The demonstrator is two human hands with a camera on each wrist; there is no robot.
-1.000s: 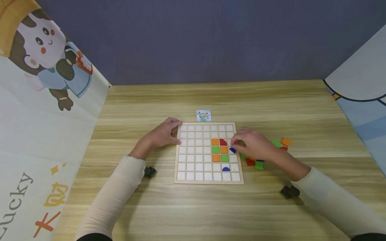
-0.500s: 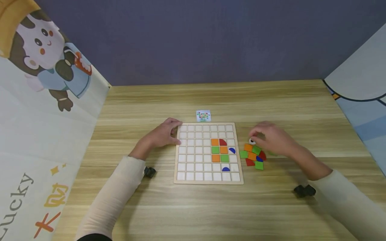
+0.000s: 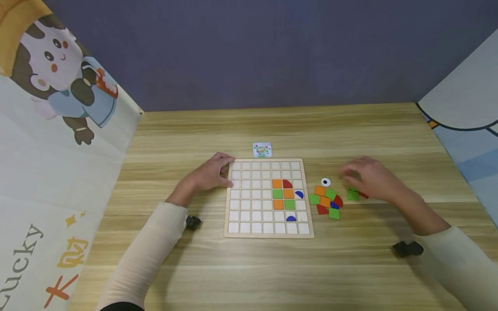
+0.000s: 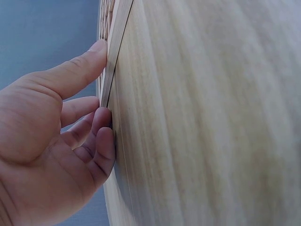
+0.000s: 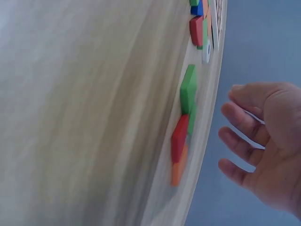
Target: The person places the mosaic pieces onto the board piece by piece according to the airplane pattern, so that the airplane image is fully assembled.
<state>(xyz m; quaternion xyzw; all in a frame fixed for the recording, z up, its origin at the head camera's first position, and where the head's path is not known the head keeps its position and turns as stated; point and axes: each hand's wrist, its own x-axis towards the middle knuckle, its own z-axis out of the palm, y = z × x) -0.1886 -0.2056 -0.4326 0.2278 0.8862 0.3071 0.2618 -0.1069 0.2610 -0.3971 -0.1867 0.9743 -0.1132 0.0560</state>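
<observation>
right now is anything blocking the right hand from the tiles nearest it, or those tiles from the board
Nothing visible stands between the right hand and the small tile group nearest it. Between that group and the board lie the larger tile pile and the round eye piece, low enough, probably, to pass over.

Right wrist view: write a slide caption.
Right hand, holding nothing, hovers above green, red and orange tiles on a wood-grain tabletop.

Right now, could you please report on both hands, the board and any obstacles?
Left hand touching edge of board. Right hand near green tile, seemingly empty. Board partly filled. Possible obstacle: loose pieces between right hand and board.
</observation>
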